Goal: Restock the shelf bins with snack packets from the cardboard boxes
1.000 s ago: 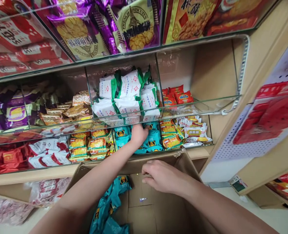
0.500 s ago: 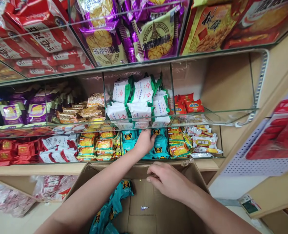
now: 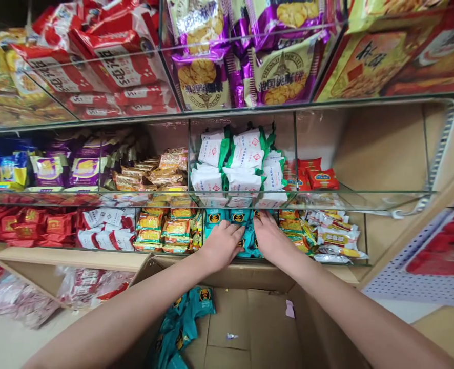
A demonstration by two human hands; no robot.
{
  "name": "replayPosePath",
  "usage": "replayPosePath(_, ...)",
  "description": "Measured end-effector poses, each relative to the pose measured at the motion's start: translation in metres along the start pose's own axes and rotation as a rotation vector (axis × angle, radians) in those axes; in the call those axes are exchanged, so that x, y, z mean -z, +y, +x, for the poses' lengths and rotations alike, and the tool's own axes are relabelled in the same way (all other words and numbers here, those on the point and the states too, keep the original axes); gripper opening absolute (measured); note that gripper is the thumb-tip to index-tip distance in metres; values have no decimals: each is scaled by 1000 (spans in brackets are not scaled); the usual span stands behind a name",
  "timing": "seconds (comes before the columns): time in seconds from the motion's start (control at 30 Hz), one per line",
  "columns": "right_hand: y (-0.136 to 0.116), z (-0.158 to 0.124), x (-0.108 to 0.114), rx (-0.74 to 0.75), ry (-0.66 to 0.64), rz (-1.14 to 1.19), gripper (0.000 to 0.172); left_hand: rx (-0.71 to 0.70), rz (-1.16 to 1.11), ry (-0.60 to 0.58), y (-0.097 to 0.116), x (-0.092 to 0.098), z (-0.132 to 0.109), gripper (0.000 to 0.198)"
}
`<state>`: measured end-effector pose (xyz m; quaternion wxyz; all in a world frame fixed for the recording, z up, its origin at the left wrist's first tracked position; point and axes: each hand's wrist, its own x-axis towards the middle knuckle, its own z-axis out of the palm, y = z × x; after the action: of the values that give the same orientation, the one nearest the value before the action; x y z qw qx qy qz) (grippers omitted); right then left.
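Observation:
Teal snack packets (image 3: 214, 217) with black-and-yellow emblems are stacked in a glass-divided compartment on the lower shelf. Over the front of this stack lies my left hand (image 3: 221, 247), palm down with its fingers stretched out on the packets. My right hand (image 3: 272, 239) reaches against the right side of the same stack, fingers extended and touching the packets; its fingertips are partly hidden there. Below my arms stands an open cardboard box (image 3: 246, 273), with several more teal packets (image 3: 201, 302) lying in its left part.
Glass dividers flank the compartment, with yellow packets (image 3: 148, 221) to the left and white bars (image 3: 336, 237) to the right. A glass shelf (image 3: 327, 198) bearing white-and-green bags (image 3: 246, 148) hangs low above my hands. Bagged goods (image 3: 23, 302) lie at lower left.
My right hand has moved from above the box up onto the teal packets. My left hand has drawn back from deeper in the compartment to the stack's front. The view has shifted left.

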<state>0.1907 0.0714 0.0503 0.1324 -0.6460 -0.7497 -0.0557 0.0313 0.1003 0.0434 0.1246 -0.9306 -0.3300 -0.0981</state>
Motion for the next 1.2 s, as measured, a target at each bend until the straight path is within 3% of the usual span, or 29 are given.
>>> replayPosePath(0.23,3,4,-12,20,127,-69,41,44,76,-40,2,4,12,43)
replayPosePath(0.4,7,-7,-11,117,144,-124,35,68,-41,-40,-4,5,7,55)
replayPosePath(0.63,3,-18,-19,359,181,64,28,54,-305,102,-33,24,-31,25)
replayPosePath(0.83,9,-6,-30,357,133,82,17,185,-629,246,-36,24,-70,23)
replayPosePath(0.93,12,-10,-34,377,142,20,14,298,-803,116,-30,25,-83,22)
replayPosePath(1.07,12,-19,-32,399,329,10,14,236,-976,-201,-23,25,-91,14)
replayPosePath(1.13,6,-24,-27,432,422,69,12,192,-935,-281,-16,15,-93,11)
replayPosePath(1.2,-4,-30,-22,513,439,162,11,185,-712,-408,-5,-3,-96,20)
